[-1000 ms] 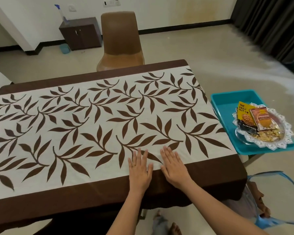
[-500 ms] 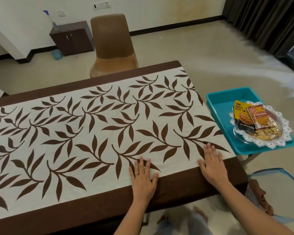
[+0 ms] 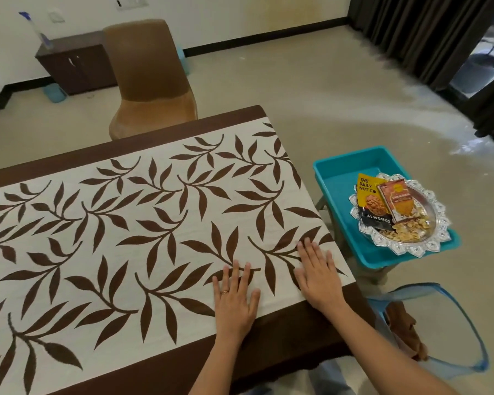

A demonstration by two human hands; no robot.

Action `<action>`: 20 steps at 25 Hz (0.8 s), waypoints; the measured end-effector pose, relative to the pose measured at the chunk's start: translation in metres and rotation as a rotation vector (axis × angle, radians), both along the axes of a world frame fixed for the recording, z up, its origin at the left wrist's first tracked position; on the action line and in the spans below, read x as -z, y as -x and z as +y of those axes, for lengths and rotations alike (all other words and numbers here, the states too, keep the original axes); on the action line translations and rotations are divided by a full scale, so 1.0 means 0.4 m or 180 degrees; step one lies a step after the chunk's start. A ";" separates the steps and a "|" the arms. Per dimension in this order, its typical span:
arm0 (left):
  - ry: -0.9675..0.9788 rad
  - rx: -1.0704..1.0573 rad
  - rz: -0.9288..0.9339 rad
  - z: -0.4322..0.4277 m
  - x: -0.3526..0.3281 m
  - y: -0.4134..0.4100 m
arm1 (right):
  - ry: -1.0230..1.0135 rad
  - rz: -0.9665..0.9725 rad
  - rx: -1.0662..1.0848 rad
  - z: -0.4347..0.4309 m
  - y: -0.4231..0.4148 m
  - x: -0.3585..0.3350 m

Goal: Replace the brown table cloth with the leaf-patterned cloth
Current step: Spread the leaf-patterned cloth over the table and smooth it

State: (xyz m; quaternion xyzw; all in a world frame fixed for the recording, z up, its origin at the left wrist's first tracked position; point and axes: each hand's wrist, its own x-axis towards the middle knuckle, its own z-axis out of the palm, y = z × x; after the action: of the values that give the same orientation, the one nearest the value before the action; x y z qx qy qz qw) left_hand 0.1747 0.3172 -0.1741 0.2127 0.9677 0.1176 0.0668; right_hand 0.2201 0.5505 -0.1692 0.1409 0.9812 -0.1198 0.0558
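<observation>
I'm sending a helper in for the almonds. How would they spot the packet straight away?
Right of the table stands a teal tray holding a silver plate. On it lie two packets: the almond packet is the left one, yellow above and black below, with ALMONDS printed; the orange packet is not.

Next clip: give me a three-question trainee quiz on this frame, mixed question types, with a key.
1. True or false: both hands lie flat on the leaf cloth.
2. Which hand wears a ring? A) left hand B) right hand
3. Fill in: the silver plate of snacks sits in a ____ tray.

Key: 1 true; 2 A; 3 teal.
</observation>
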 end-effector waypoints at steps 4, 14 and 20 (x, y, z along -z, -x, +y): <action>-0.0119 -0.0199 -0.0033 0.034 -0.012 -0.001 | 0.0130 -0.0047 0.0313 0.103 -0.040 -0.023; -0.0346 0.0610 -0.0123 0.347 -0.013 0.036 | 0.0294 0.0048 -0.0100 0.043 -0.064 -0.025; -0.0209 0.0634 -0.0053 0.342 0.001 0.034 | 0.0609 -0.0017 0.0816 0.169 -0.129 -0.006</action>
State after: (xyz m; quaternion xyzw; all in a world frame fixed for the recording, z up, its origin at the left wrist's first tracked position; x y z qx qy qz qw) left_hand 0.1611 0.4541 -0.1745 0.3089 0.9368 0.1438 0.0792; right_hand 0.2715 0.6180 -0.1669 0.2592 0.9391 -0.2185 0.0558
